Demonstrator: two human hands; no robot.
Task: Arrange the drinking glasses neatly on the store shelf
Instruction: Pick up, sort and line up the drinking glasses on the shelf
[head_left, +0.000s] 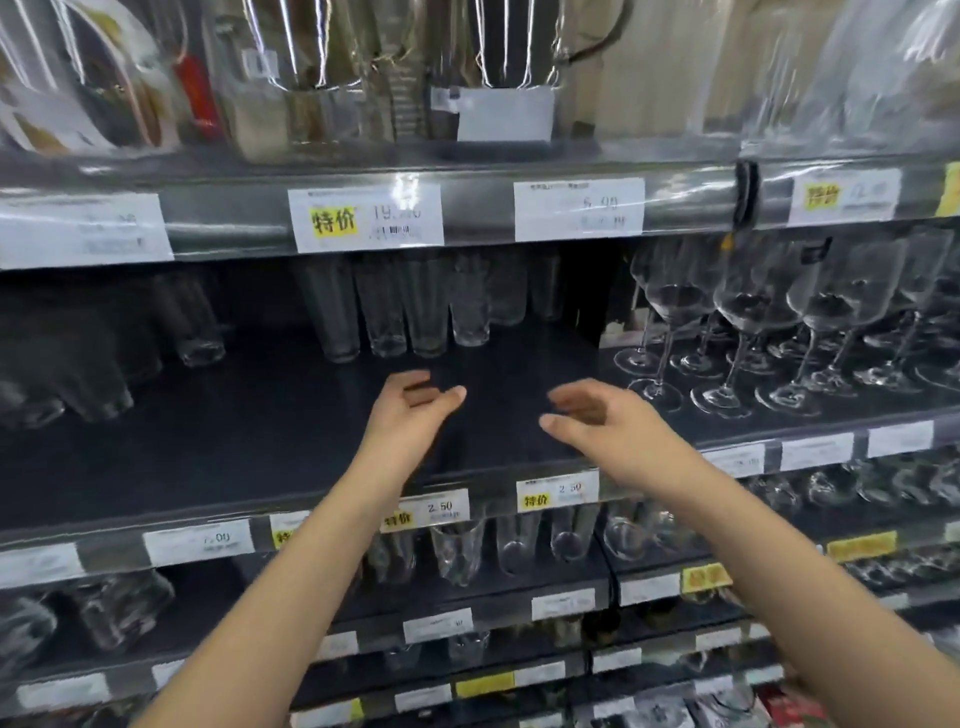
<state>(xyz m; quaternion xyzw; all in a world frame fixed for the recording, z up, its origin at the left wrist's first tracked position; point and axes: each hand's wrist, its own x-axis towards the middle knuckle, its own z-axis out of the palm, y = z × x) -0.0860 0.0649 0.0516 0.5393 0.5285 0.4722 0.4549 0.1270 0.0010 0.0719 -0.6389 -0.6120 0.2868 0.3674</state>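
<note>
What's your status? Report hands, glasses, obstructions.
Both open, empty: left hand, right hand, over the shelf. At the back, tumblers bunched, untouched. To the right, wine glasses; nothing blocking.

Four tall clear glass tumblers form a front row on the dark shelf, with at least two more behind. More than six clear stemmed wine glasses crowd together, too overlapped to count exactly. Two bare hands reach in: left hand, right hand.
</note>
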